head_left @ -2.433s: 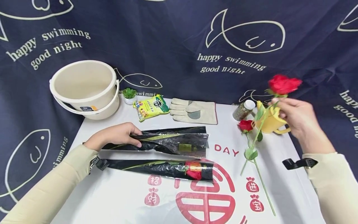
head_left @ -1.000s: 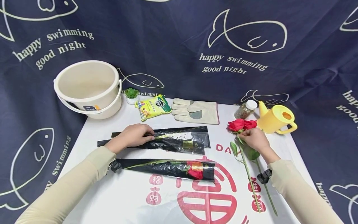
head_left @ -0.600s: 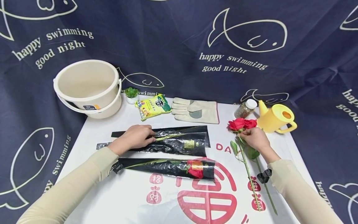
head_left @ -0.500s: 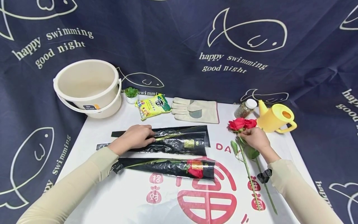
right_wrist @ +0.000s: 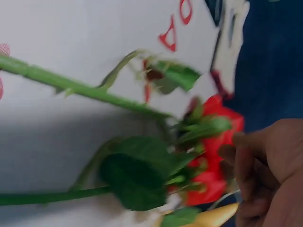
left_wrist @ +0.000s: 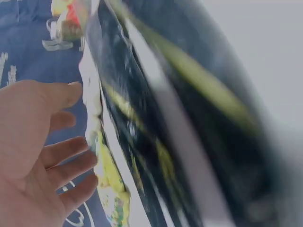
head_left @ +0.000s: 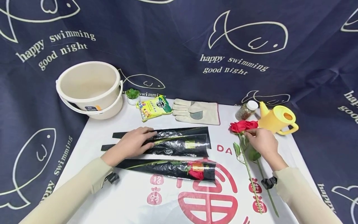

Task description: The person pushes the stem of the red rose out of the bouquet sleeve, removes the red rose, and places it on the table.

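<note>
Two red roses (head_left: 244,126) with long green stems lie side by side at the table's right, heads to the back. My right hand (head_left: 263,141) is just by the heads; in the right wrist view its fingers (right_wrist: 246,170) curl loosely with nothing visibly between them. My left hand (head_left: 136,141) is over two black-and-clear flower sleeves (head_left: 173,146), in which I see no rose heads. In the left wrist view its fingers (left_wrist: 71,165) are spread and hold nothing. Closer to me lies a third sleeve (head_left: 167,168) with a red rose (head_left: 196,172) inside.
Along the back stand a cream bucket (head_left: 89,84), a small potted succulent (head_left: 132,95), a yellow packet (head_left: 155,108), a work glove (head_left: 195,112), a jar with a white lid (head_left: 246,110) and a yellow watering can (head_left: 277,118). A dark fish-print curtain hangs behind.
The rose my right hand held up lies beside the other one now, and that hand has drawn slightly away. My left hand has come off its hold on a sleeve; the sleeves shifted slightly.
</note>
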A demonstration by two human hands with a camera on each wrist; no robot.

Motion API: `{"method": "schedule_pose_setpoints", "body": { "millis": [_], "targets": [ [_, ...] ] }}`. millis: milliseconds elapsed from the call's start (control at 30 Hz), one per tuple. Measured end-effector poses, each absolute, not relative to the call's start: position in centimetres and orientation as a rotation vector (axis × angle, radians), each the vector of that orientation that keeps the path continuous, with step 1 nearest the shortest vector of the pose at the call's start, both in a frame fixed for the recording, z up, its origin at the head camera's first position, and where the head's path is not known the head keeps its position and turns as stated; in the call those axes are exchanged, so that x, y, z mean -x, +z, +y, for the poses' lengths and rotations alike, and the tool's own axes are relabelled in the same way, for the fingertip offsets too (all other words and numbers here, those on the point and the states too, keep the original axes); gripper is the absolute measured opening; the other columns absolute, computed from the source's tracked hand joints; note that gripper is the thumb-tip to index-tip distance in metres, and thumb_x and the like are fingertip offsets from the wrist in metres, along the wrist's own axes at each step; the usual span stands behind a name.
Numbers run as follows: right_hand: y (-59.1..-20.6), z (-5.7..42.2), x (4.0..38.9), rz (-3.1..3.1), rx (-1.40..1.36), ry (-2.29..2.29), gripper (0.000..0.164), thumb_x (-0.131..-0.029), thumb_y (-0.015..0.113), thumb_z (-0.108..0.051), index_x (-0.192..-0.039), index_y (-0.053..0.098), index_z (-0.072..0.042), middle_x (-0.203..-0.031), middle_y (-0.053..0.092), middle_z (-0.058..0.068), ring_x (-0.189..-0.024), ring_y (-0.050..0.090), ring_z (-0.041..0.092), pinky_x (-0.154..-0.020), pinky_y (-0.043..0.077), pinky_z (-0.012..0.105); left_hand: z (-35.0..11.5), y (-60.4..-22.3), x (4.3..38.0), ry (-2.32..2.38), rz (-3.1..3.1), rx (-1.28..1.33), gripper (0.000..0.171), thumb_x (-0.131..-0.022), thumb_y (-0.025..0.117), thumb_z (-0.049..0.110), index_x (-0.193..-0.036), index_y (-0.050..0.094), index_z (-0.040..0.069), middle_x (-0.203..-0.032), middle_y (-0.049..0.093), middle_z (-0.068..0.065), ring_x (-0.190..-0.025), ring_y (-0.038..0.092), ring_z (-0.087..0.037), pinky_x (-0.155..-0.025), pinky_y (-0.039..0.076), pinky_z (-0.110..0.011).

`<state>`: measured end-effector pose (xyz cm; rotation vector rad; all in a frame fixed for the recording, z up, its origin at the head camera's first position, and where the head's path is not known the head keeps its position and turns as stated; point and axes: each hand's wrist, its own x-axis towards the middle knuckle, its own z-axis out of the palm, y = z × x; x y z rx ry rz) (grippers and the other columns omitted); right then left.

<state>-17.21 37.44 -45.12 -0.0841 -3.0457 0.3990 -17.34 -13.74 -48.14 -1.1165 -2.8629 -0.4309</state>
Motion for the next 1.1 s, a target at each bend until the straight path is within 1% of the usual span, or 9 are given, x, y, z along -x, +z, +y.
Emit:
{"method": "schedule_pose_setpoints", "body": {
  "millis": [67,167,233,300,400,500,633,833,1100],
  "targets": [
    [-44.5,36.4,16.5,-2.983,0.02,0.313,0.029,-0.084,0.068,-0.026,-0.108,0.071,-0.01,-0.07,0.064,0.008,-0.05,0.045,0.023,-0.035,0.029,0.034,-13.6,-48.2,15.9,-0.428,-2.802,1.159,0.054,-0.089,0.061,0.041,-0.134,0.052,0.012,-0.137,0.045,-0.011,-0.12,0.046,-0.029,-0.096,0.038,-0.046],
    [-44.0,34.0,15.4,-2.875,-0.176,0.241,0.033,-0.084,0.067,-0.028,-0.115,0.068,-0.019,-0.081,0.068,0.008,-0.049,0.048,0.023,-0.033,0.028,0.035,-13.2,-48.6,13.6,-0.452,-2.749,1.223,0.056,-0.088,0.061,0.043,-0.133,0.052,0.01,-0.138,0.045,-0.013,-0.121,0.045,-0.032,-0.097,0.036,-0.049],
    [-44.0,32.2,14.7,-2.806,-0.325,0.245,0.035,-0.084,0.067,-0.032,-0.117,0.067,-0.019,-0.091,0.069,0.008,-0.057,0.056,0.025,-0.035,0.035,0.037,-13.1,-49.0,12.2,-0.45,-2.754,1.245,0.055,-0.087,0.061,0.043,-0.132,0.054,0.011,-0.135,0.047,-0.013,-0.119,0.046,-0.032,-0.095,0.037,-0.051],
    [-44.2,30.4,13.9,-2.73,-0.472,0.271,0.037,-0.083,0.068,-0.036,-0.116,0.068,-0.019,-0.1,0.069,0.006,-0.07,0.062,0.024,-0.04,0.042,0.038,-13.0,-49.4,11.1,-0.443,-2.776,1.255,0.055,-0.087,0.061,0.044,-0.132,0.054,0.012,-0.133,0.049,-0.012,-0.117,0.048,-0.031,-0.094,0.038,-0.05],
    [-44.7,27.6,12.7,-2.64,-0.682,0.387,0.04,-0.079,0.072,-0.037,-0.114,0.069,-0.017,-0.103,0.068,0.002,-0.086,0.062,0.02,-0.054,0.048,0.037,-13.0,-49.9,10.2,-0.397,-2.818,1.249,0.056,-0.087,0.06,0.046,-0.133,0.053,0.015,-0.135,0.048,-0.009,-0.118,0.047,-0.029,-0.095,0.037,-0.048],
    [-45.6,24.8,11.4,-2.619,-0.903,0.516,0.045,-0.077,0.074,-0.042,-0.114,0.068,-0.017,-0.107,0.067,-0.003,-0.09,0.057,0.014,-0.066,0.047,0.033,-13.2,-50.1,9.8,-0.384,-2.843,1.244,0.057,-0.086,0.062,0.046,-0.134,0.053,0.016,-0.135,0.048,-0.007,-0.118,0.046,-0.027,-0.096,0.036,-0.046],
    [-47.2,22.1,9.9,-2.661,-1.116,0.572,0.053,-0.075,0.072,-0.053,-0.115,0.068,-0.019,-0.113,0.063,-0.005,-0.099,0.052,0.011,-0.081,0.042,0.034,-13.3,-50.4,9.4,-0.397,-2.839,1.277,0.06,-0.082,0.067,0.046,-0.132,0.055,0.017,-0.132,0.05,-0.005,-0.115,0.046,-0.024,-0.095,0.037,-0.045],
    [-48.5,21.0,8.6,-2.724,-1.196,0.516,0.054,-0.073,0.072,-0.056,-0.115,0.068,-0.022,-0.114,0.062,-0.009,-0.101,0.049,0.011,-0.076,0.039,0.037,-13.2,-50.8,9.2,-0.397,-2.835,1.309,0.059,-0.079,0.071,0.041,-0.131,0.055,0.017,-0.129,0.052,-0.001,-0.115,0.047,-0.022,-0.093,0.038,-0.045],
    [-48.7,21.0,8.6,-2.693,-1.195,0.561,0.039,-0.08,0.071,-0.042,-0.114,0.068,-0.023,-0.111,0.063,-0.014,-0.094,0.051,0.007,-0.071,0.038,0.03,-13.3,-50.7,9.4,-0.465,-2.76,1.304,0.046,-0.08,0.072,0.029,-0.123,0.061,0.019,-0.111,0.06,0.006,-0.106,0.052,-0.017,-0.09,0.041,-0.04]
  ]
}}
